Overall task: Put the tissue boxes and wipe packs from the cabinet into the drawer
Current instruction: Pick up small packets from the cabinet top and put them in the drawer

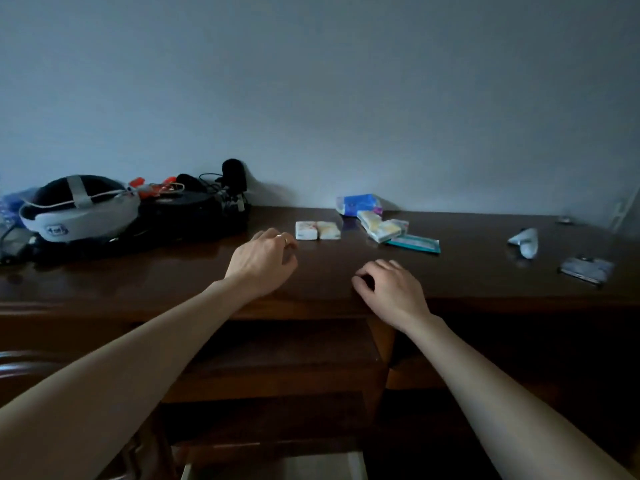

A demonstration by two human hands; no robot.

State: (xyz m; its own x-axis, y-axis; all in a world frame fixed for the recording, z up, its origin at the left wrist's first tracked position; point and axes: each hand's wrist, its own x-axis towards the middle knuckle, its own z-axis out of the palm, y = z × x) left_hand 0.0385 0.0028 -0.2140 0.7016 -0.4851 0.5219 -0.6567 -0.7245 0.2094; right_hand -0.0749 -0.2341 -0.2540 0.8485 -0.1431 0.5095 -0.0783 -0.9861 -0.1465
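— Where are the hands?

— Both are stretched out over the dark wooden cabinet top, close to its front edge. The left hand hovers palm down with the fingers loosely curled and nothing in them; a ring shows on one finger. The right hand sits just over the front edge, fingers bent under, and it grips nothing either.

— And the packs?

— All on the top, toward the back edge near the middle. Two small white tissue packs lie side by side, touching, just beyond the left hand's fingertips. To their right a blue pack stands against the wall, with a pair of yellowish packs lying tilted in front of it and a flat teal wipe pack touching them on the near side.

— The drawer?

— An open drawer shows at the bottom of the view, below the front edge between the forearms; its pale inside is dim and I cannot tell what it holds.

— Anything else up there?

— At the left end, a grey and white headset beside a black bag with cables. Toward the right end, a crumpled white piece, possibly tissue, and a phone lying flat near the front edge, well apart from the packs
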